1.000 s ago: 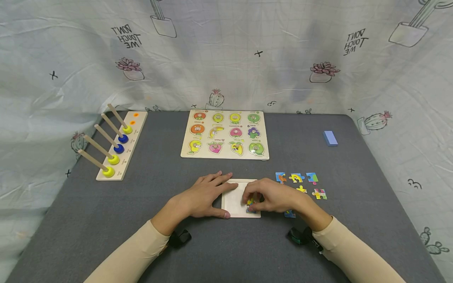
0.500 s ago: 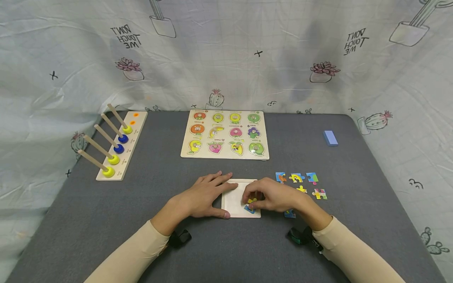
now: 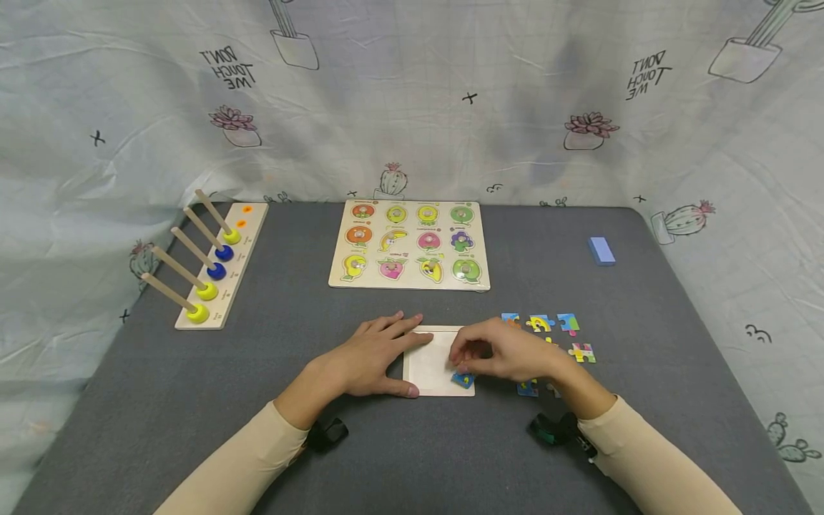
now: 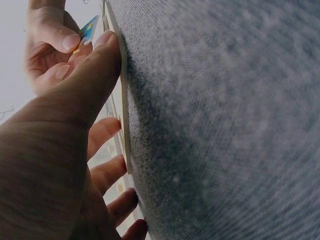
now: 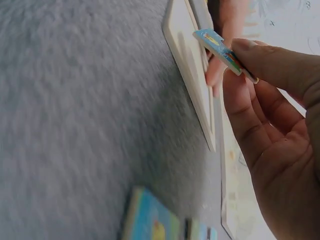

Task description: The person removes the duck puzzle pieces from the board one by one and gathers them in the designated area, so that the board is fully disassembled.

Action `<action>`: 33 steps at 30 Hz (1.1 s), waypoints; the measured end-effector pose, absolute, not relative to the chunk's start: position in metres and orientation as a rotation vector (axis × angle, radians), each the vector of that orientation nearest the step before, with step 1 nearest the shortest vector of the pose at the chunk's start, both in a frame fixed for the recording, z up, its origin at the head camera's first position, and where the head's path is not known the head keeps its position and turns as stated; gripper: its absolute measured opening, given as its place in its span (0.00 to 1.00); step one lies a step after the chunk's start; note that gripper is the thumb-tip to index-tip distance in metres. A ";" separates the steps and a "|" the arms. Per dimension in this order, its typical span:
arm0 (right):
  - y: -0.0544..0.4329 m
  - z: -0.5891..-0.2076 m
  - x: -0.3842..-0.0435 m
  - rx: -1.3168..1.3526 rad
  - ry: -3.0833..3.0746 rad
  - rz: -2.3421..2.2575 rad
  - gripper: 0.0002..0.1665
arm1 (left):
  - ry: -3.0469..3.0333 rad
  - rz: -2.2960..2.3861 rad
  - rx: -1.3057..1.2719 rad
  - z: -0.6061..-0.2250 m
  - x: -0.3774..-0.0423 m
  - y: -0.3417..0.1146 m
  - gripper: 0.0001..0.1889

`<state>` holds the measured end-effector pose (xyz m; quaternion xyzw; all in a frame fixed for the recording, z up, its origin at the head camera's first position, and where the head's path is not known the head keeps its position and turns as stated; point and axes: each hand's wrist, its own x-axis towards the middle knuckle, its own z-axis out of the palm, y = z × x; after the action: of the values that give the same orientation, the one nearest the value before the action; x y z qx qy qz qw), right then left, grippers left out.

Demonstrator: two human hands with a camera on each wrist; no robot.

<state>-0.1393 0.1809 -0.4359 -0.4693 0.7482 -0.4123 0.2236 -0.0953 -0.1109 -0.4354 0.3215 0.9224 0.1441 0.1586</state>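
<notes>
My right hand (image 3: pixel 505 350) pinches a blue and yellow jigsaw puzzle piece (image 3: pixel 463 380) between thumb and fingertips. In the right wrist view the piece (image 5: pixel 216 47) is tilted and lifted off the pale wooden puzzle tray (image 5: pixel 187 65). The tray (image 3: pixel 428 366) lies flat on the table, with no piece seen lying in its visible part. My left hand (image 3: pixel 370 360) rests spread on the tray's left side, thumb at the near edge and forefinger reaching over the far part. Right of the tray lie several loose puzzle pieces (image 3: pixel 582 352), some partly covered by the right hand and wrist.
A wooden fruit puzzle board (image 3: pixel 409 280) lies beyond the tray. At the left stands a peg board (image 3: pixel 215 304) with tall wooden pegs and yellow and blue rings. A blue block (image 3: pixel 601 251) sits at the far right of the grey table (image 3: pixel 412 458). Printed cloth hangs behind.
My right hand has lifted slightly and shifted right, carrying the puzzle piece, which has turned and now sits over the tray's near right corner. The left hand has stayed still.
</notes>
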 end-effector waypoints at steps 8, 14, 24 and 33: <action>0.202 -0.426 -0.140 -1.292 2.079 -1.189 0.06 | 2.639 0.414 0.919 -0.435 -0.095 -0.111 0.46; 0.221 -0.414 -0.138 -1.247 2.109 -1.192 0.06 | 2.635 0.419 0.927 -0.435 -0.096 -0.111 0.46; 0.248 -0.403 -0.136 -1.228 2.150 -1.223 0.07 | 2.628 0.420 0.937 -0.435 -0.096 -0.112 0.47; 0.275 -0.400 -0.127 -1.174 2.225 -1.200 0.10 | 2.625 0.421 0.936 -0.434 -0.096 -0.111 0.47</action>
<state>-0.1271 0.2753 -0.4001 -0.4148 0.7857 -0.4238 0.1762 -0.0957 -0.1115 -0.4340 0.3277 0.9192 0.1476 0.1610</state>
